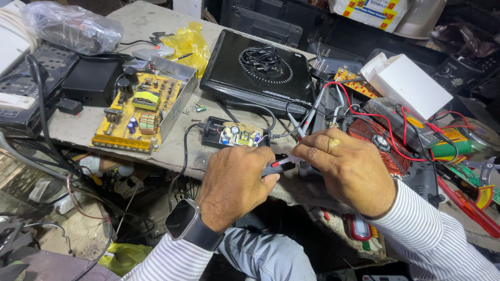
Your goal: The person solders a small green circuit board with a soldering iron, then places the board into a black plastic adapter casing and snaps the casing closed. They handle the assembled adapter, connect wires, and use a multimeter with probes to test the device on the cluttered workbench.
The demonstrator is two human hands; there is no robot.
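Nearest to the camera are the 2 forearms in striped white sleeves, with a dark smartwatch [188,224] on the left wrist. The left hand [234,182] has its grip closed around a probe with a black and red handle [277,167], which sticks out to the right from between the fingers. The right hand [350,169], with a gold ring [333,144] on 1 finger, is just beside it and touches the same probe at its tip end; its fingers are curled down, but I cannot tell if they really pinch something. Both hands are over the front edge of the grey counter [172,148].

Just behind the left hand lies a small open adapter with a bare circuit board [237,134] in a black case, and a black cable goes from it to the front. Red and black test leads [364,117] run from the right hand up to the right side. Further left is a bigger yellow power supply board [140,112] in a metal tray. Behind the adapter is a black induction cooker [258,70] with a coiled black cord on top. At the far right stands a white box [411,83], and at the far left a yellow plastic bag [190,44].
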